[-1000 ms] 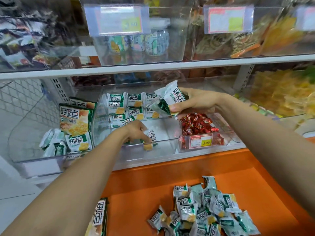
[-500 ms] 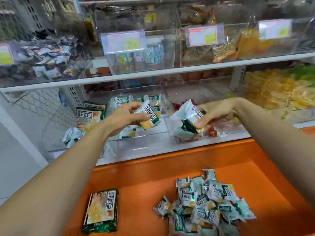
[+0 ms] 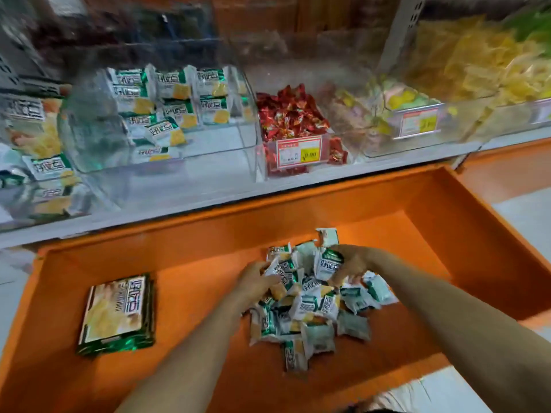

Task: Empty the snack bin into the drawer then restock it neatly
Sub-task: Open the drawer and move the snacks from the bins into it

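While left fingers [image 3: 264, 268] sit buried among packets [image 3: 310, 311], grip unclear | right fingers [image 3: 343, 252] pinch one packet [image 3: 328, 265]

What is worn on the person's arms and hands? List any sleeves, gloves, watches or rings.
Nothing that shows. The left hand and right hand are bare, with no gloves, and no ring can be made out. The left forearm and right forearm are bare to the frame's edge: no sleeve, watch or bracelet.
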`<move>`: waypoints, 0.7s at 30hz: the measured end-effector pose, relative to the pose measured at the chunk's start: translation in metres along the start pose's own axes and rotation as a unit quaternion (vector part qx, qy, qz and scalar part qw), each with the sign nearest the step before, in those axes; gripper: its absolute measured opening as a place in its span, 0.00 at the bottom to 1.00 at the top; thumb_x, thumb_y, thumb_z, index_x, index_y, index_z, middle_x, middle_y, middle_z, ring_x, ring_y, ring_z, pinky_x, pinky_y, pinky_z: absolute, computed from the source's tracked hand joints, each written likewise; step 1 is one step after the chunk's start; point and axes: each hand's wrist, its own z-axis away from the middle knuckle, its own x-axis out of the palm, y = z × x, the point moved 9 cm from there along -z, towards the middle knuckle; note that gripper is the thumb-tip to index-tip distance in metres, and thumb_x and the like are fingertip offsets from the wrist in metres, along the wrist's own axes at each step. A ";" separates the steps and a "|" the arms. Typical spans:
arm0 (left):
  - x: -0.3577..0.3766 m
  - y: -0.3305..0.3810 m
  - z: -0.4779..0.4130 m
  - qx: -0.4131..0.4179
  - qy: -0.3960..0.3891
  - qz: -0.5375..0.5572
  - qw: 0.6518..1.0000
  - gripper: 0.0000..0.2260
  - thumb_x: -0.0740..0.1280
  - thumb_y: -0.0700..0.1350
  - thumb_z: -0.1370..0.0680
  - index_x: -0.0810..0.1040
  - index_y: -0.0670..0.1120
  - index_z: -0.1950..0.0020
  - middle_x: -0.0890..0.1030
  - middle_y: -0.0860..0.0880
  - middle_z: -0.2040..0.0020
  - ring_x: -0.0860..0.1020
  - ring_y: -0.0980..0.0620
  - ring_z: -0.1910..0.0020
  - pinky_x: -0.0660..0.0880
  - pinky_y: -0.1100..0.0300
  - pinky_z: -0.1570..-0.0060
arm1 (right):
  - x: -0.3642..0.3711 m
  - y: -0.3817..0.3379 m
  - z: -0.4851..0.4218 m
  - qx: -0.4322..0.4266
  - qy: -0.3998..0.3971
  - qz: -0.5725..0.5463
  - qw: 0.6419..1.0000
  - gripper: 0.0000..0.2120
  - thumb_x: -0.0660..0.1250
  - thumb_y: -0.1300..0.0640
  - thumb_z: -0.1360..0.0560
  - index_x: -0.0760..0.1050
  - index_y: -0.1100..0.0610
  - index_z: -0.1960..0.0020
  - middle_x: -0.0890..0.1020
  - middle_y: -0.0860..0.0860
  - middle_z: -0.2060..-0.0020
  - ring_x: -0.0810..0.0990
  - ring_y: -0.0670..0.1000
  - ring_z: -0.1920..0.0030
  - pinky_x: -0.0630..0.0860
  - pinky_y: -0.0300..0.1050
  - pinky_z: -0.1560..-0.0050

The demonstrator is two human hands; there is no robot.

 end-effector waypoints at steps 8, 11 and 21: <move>0.021 0.027 -0.012 0.088 -0.046 -0.001 0.995 0.23 0.63 0.44 0.19 0.62 0.52 0.25 0.62 0.46 0.25 0.73 0.63 0.50 0.73 0.76 0.57 | -0.026 0.009 -0.031 -0.002 0.145 0.158 0.977 0.58 0.74 0.36 0.36 0.35 0.44 0.23 0.41 0.54 0.22 0.42 0.63 0.23 0.51 0.66 0.26; -0.038 0.075 0.014 0.208 0.097 -0.104 0.968 0.15 0.62 0.45 0.19 0.72 0.53 0.33 0.73 0.52 0.34 0.73 0.62 0.47 0.71 0.73 0.54 | -0.036 -0.045 0.004 -0.112 0.165 0.148 0.969 0.50 0.72 0.36 0.33 0.48 0.48 0.21 0.50 0.52 0.22 0.51 0.60 0.23 0.56 0.58 0.26; -0.255 0.175 0.189 0.447 0.477 -0.258 0.711 0.09 0.61 0.44 0.24 0.79 0.42 0.53 0.78 0.45 0.57 0.74 0.47 0.55 0.69 0.53 0.55 | -0.076 -0.286 0.209 -0.462 0.102 -0.005 0.881 0.12 0.66 0.54 0.23 0.80 0.60 0.45 0.84 0.54 0.49 0.83 0.52 0.50 0.80 0.42 0.51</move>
